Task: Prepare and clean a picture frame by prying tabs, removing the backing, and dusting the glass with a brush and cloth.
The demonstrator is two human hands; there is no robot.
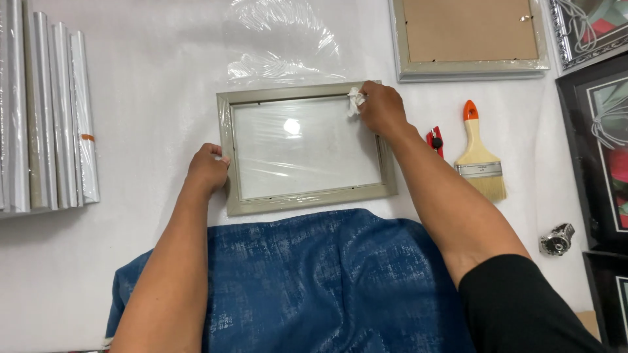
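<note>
Frame flat at desk centre. Left hand at 9 o'clock edge, grip closed on frame. Right hand at 2 o'clock corner, grip pinching wad. Risks: hard rubbing likely slides frame or cracks glass; loose film at 12 may snag.

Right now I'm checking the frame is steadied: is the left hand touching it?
Touching. The head view shows the left hand with fingers curled against the grey frame at its left edge.

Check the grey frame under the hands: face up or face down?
Face up. The grey frame shows its glass reflecting light; the other frame shows brown backing board.
</note>
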